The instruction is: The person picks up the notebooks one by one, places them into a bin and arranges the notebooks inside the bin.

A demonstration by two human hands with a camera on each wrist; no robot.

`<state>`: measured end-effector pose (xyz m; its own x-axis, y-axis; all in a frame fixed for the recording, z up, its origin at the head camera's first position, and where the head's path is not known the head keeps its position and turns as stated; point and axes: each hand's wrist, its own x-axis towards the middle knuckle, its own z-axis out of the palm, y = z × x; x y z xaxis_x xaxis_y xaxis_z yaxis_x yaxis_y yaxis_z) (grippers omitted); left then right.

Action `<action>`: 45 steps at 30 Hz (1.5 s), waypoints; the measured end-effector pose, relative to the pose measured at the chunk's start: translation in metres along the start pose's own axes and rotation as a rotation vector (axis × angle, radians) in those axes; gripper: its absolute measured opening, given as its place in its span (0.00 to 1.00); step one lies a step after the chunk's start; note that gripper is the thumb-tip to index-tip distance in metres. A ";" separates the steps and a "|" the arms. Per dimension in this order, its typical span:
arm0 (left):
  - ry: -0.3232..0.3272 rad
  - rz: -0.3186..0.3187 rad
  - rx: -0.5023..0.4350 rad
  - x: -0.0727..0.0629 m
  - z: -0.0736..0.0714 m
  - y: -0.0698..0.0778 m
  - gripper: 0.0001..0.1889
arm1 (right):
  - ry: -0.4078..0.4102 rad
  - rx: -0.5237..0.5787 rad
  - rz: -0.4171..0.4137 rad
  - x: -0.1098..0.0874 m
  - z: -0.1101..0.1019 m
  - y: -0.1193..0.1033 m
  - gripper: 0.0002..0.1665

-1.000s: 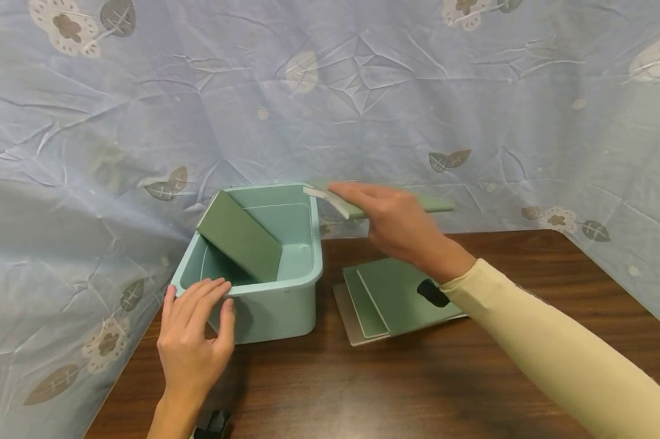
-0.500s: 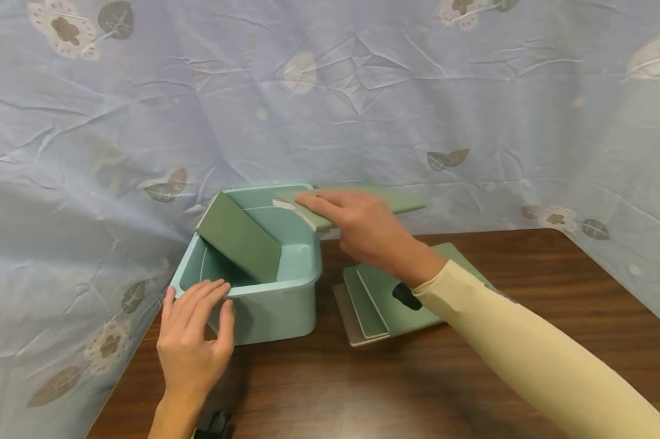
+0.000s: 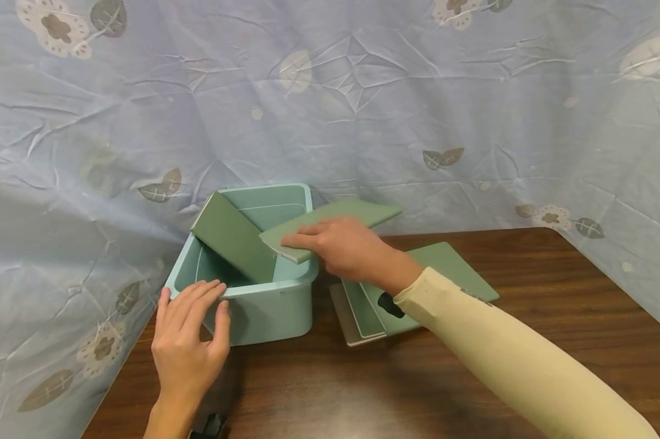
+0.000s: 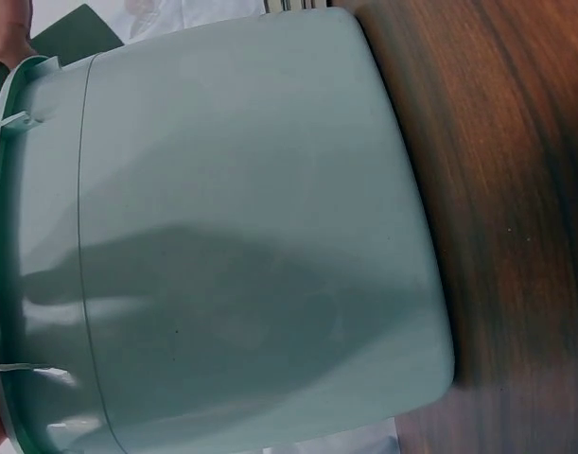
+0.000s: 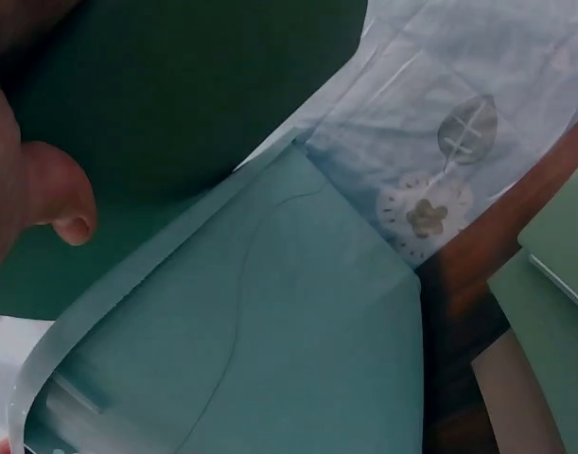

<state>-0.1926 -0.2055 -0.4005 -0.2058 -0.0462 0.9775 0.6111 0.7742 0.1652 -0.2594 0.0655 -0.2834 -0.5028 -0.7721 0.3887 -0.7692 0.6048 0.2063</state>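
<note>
My right hand (image 3: 351, 250) grips a green notebook (image 3: 357, 210), thumb underneath and fingers on top. It is held tilted over the right rim of a pale teal plastic bin (image 3: 275, 317), its left end above the opening. In the right wrist view the dark underside of this notebook (image 5: 213, 85) overlaps the bin's rim, and the thumb (image 5: 61, 194) shows against it. Another green notebook (image 3: 233, 238) leans diagonally inside the bin, against its left wall. My left hand (image 3: 189, 341) rests its fingers on the bin's near rim at the left corner, thumb against the front wall.
Right of the bin, green notebooks (image 3: 453, 268) lie overlapping on a brownish one (image 3: 344, 317) on the dark wooden table (image 3: 319, 390). My right forearm passes above them. A flowered cloth (image 3: 357, 140) hangs behind the table and at both sides.
My right hand has carried the green notebook left and down, from above the stack to over the bin's right side. My left hand stays at the near rim.
</note>
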 end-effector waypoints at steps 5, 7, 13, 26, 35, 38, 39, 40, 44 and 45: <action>-0.002 -0.004 0.000 0.000 0.000 0.000 0.13 | -0.077 -0.033 0.005 0.000 -0.001 -0.001 0.45; -0.004 -0.006 0.001 0.000 -0.001 0.000 0.13 | -0.119 -0.032 0.019 0.000 -0.002 -0.002 0.46; -0.011 -0.007 0.006 0.000 -0.001 0.001 0.13 | -0.210 -0.054 0.055 -0.001 -0.004 -0.003 0.45; -0.002 -0.005 0.001 0.001 0.000 0.003 0.12 | -0.267 -0.033 0.087 -0.005 -0.003 -0.002 0.47; 0.006 0.003 0.003 0.002 0.001 0.003 0.13 | -0.346 -0.047 0.099 -0.002 -0.009 -0.003 0.47; 0.006 0.003 0.001 0.002 0.001 0.004 0.13 | -0.356 -0.045 0.102 -0.002 -0.009 -0.003 0.49; 0.004 0.002 0.001 0.002 0.001 0.004 0.13 | -0.358 -0.042 0.103 -0.002 -0.009 -0.003 0.49; 0.002 0.002 0.001 0.002 0.001 0.004 0.13 | -0.359 -0.043 0.103 -0.002 -0.009 -0.002 0.49; -0.001 -0.001 0.001 0.002 0.001 0.004 0.13 | -0.358 -0.056 0.098 -0.002 -0.008 -0.002 0.49; -0.001 -0.001 0.002 0.001 0.001 0.004 0.13 | -0.358 -0.062 0.097 -0.002 -0.008 -0.003 0.49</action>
<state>-0.1914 -0.2021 -0.3986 -0.2070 -0.0463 0.9772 0.6096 0.7752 0.1659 -0.2531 0.0673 -0.2777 -0.6865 -0.7235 0.0723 -0.6917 0.6805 0.2419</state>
